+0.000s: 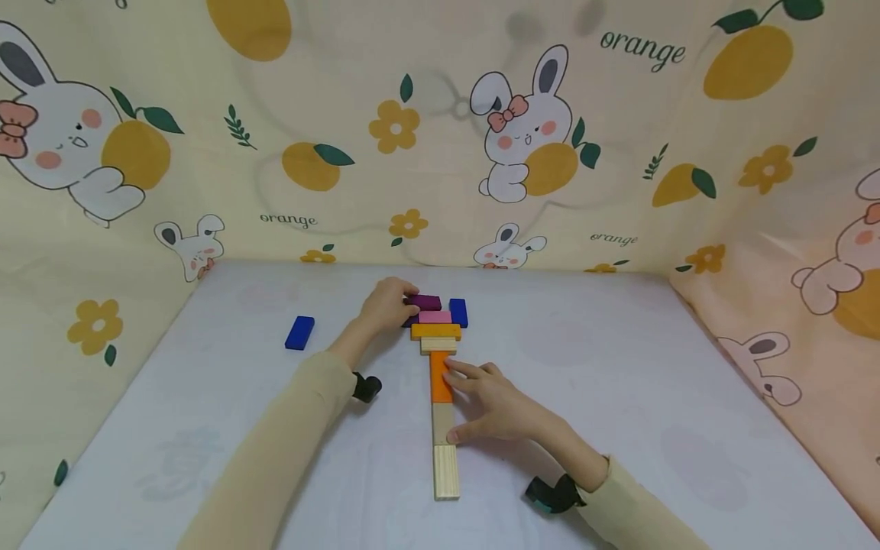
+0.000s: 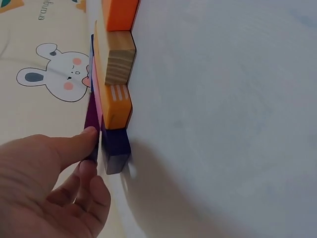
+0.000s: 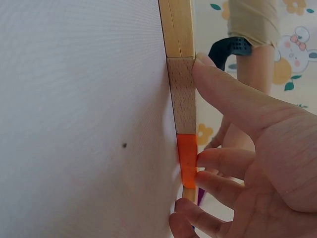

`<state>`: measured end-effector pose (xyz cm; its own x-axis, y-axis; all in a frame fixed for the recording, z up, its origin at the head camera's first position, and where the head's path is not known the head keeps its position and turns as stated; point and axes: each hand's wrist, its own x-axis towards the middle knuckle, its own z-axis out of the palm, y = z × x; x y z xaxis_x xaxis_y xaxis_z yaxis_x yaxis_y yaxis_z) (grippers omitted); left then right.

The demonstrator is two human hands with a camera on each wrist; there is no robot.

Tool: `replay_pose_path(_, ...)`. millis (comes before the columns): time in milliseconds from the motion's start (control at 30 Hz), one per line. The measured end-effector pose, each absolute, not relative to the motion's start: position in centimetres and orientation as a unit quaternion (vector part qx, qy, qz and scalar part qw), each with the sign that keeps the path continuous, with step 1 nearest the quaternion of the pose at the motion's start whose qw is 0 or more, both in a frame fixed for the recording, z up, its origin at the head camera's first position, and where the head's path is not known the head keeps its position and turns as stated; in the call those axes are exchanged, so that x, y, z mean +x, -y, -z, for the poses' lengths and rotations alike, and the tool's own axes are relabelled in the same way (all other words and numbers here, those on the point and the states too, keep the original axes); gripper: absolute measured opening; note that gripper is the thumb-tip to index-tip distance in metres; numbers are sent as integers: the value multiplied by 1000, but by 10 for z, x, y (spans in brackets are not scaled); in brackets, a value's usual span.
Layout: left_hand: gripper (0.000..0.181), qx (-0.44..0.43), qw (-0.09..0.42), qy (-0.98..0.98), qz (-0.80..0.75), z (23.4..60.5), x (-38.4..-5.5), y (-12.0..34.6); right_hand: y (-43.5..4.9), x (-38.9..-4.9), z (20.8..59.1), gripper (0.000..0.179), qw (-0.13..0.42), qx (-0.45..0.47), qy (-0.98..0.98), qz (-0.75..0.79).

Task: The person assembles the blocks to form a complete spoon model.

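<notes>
At the far end of a row of flat blocks, my left hand (image 1: 387, 307) pinches a purple block (image 1: 426, 303) between thumb and fingers. Beside it lie a pink block (image 1: 435, 317), an upright blue block (image 1: 459, 313) and a dark purple block (image 2: 115, 151). A yellow-orange block (image 1: 436, 331) and a short wooden block (image 1: 438, 346) cross the row below them. My right hand (image 1: 502, 405) is spread along the right side of the stem, fingertips at the orange block (image 1: 441, 382), thumb by the joint of the plain wooden block (image 1: 443, 422) and the ridged wooden block (image 1: 446, 473).
A loose blue block (image 1: 299, 333) lies to the left of the row on the white table (image 1: 584, 344). A cloth printed with rabbits and oranges (image 1: 426, 183) stands behind the table and along its sides. Each wrist carries a black camera strap.
</notes>
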<state>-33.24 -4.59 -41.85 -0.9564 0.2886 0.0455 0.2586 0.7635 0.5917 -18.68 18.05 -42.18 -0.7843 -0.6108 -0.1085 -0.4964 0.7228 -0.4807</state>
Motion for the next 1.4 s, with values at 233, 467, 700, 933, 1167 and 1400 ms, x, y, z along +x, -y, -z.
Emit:
replay_pose_path(233, 36, 141, 30, -943, -298, 419, -335, 38, -180, -186, 421, 93, 131, -300, -919, 222)
replay_pose_path(467, 34, 146, 33, -943, -298, 420, -337, 34, -179, -186, 421, 94, 129, -302, -919, 220)
replay_pose_path(700, 34, 147, 43, -944, -292, 419, -337, 34, -179, -186, 421, 93, 128, -302, -919, 217)
replay_pose_path(933, 34, 149, 44, -943, -293, 420, -338, 34, -180, -186, 420, 94, 129, -302, -919, 219)
replay_pose_path(1167, 34, 147, 36, -945, -292, 418, -335, 33, -179, -186, 419, 94, 130, -301, -920, 214)
replay_pose_path(1400, 31, 152, 36, -943, -295, 421, -335, 33, -179, -186, 419, 94, 131, -303, -919, 216)
